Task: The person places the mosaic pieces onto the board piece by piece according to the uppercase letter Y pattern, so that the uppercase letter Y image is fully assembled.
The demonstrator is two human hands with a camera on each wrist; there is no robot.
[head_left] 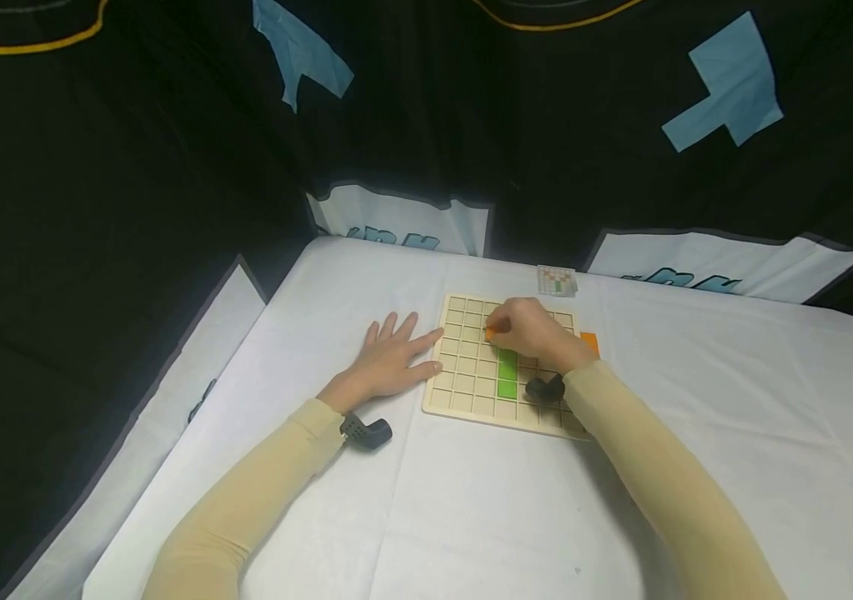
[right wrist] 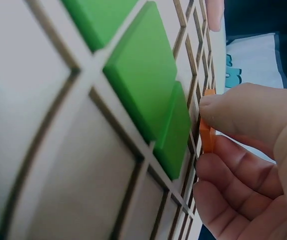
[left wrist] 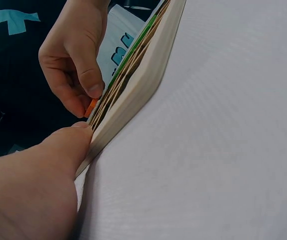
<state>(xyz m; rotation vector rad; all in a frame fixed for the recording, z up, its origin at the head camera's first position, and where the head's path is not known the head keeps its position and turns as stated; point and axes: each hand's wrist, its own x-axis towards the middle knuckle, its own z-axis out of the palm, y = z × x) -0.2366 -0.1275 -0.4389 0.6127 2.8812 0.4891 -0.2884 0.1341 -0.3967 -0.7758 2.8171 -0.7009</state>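
Observation:
A light wooden grid board lies on the white table, with green square tiles in its middle columns. My right hand pinches an orange tile between thumb and fingers at the board, just beyond the green tiles. In the left wrist view the same orange tile shows under the right fingertips. Spread flat, my left hand rests at the board's left edge, thumb and index fingertip touching it; its thumb is against the rim in the left wrist view.
An orange piece lies at the board's right edge. Behind the board is a small card with a printed coloured grid. Black cloth with blue tape pieces hangs around the table. Dark wrist cameras sit on both wrists.

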